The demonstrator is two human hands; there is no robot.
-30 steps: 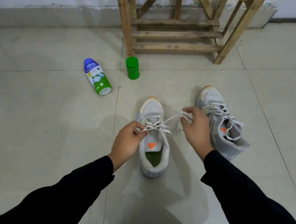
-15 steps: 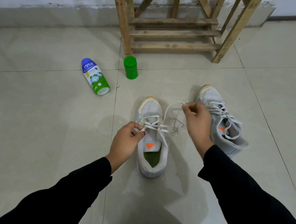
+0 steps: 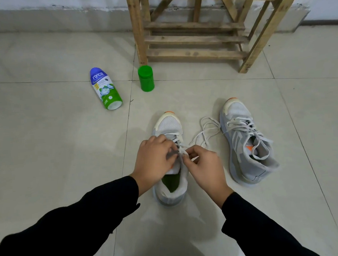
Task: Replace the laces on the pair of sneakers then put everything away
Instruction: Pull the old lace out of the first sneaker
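Two grey-white sneakers stand on the tiled floor. The left sneaker (image 3: 169,126) has a green insole and points away from me. My left hand (image 3: 153,158) covers its lacing and its fingers curl on the white lace (image 3: 203,134) over the tongue. Close beside it, my right hand (image 3: 203,165) pinches the same lace at the shoe's right eyelets. The lace's loose end lies looped on the floor between the shoes. The right sneaker (image 3: 247,141) is laced, with its lace ends hanging loose.
A blue, white and green powder bottle (image 3: 105,89) lies on its side at the left. A green lidded jar (image 3: 146,78) stands by the leg of a wooden rack (image 3: 194,38) against the far wall.
My right hand has come back from the raised, pulled-out lace to the left shoe's eyelets. The slack lace has dropped onto the floor. My left hand moved over the lacing.
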